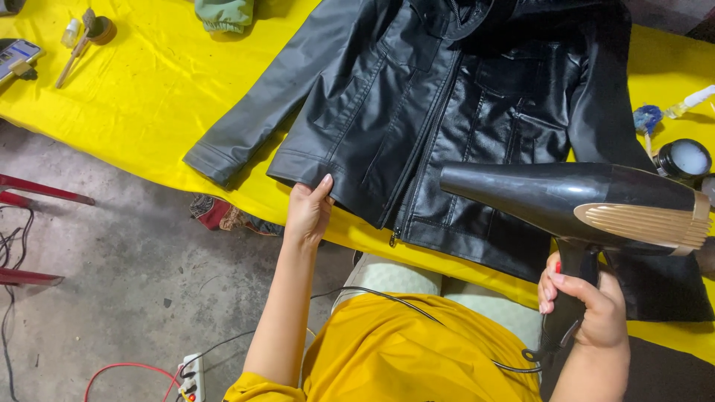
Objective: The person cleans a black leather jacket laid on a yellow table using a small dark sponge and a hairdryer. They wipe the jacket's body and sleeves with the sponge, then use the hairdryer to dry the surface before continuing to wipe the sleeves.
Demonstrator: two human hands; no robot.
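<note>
**Hair dryer held over a black jacket on a yellow table**

Nearest the camera, a yellow garment is worn by the person, with a thin black cable (pixel 387 298) draped across it. The right hand (pixel 592 313) is clenched around the handle of a glossy black hair dryer with a gold ribbed rear grille (pixel 573 197); the barrel is held level, its nozzle directed to the left above the jacket's lower front. The left hand (pixel 309 212) is closed on the bottom hem of a black leather-look zip jacket (pixel 417 112), thumb on top and fingers tucked beneath the edge. The jacket is spread flat, front side up, across a table covered in bright yellow cloth (pixel 164 89), with 1 sleeve stretched out to the left. On the concrete floor below, a white power strip (pixel 192 376) with a red cord is seen. Farther right on the table, a small round black jar (pixel 685 158) is placed just beside the jacket. At the far left corner, a wooden-handled brush (pixel 78 45) and a phone (pixel 16 56) are laid.
</note>
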